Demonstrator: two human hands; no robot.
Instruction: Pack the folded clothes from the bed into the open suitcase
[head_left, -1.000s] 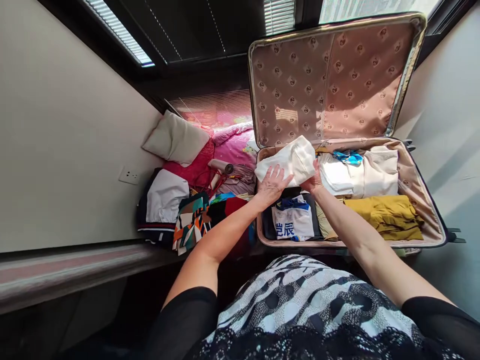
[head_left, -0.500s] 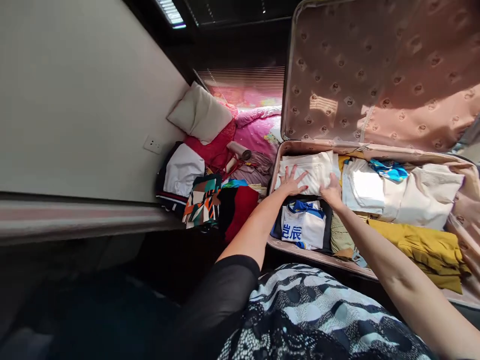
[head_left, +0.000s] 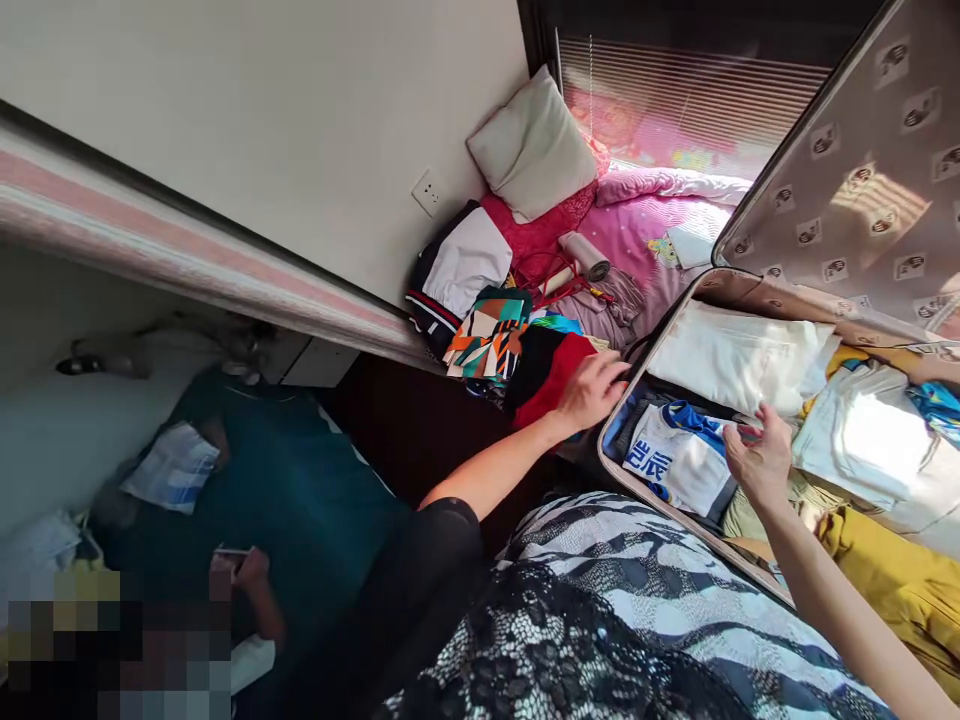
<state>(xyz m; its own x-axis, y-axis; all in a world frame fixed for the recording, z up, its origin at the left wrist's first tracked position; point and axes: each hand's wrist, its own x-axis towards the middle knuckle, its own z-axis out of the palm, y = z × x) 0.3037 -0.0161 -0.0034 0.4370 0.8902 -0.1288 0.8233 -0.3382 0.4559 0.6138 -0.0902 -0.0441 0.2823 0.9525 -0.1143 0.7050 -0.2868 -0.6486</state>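
My left hand (head_left: 589, 393) hovers with fingers loosely stretched by the suitcase's left rim, over folded red cloth (head_left: 561, 378); nothing shows in its grasp. Fingers apart and holding nothing visible, my right hand (head_left: 761, 458) is just above the right side of a folded white and blue shirt (head_left: 679, 455). Both the shirt and a stack of folded white cloth (head_left: 739, 350) lie inside the open suitcase (head_left: 667, 505). Further right are another white folded piece (head_left: 862, 430) and mustard-yellow clothing (head_left: 892, 575).
Left of the suitcase are a patterned garment (head_left: 491, 335), a white and dark garment (head_left: 472, 260), a rolled item (head_left: 585, 255) and a pillow (head_left: 532, 150) beside the wall (head_left: 300, 130). At lower left, a person's hand (head_left: 251, 570) holds a phone-like object over a dark green bed (head_left: 315, 500).
Both hands have lifted off the white stack. My left hand moved left to the suitcase rim, my right hand back toward me over the shirt. The view has turned left.
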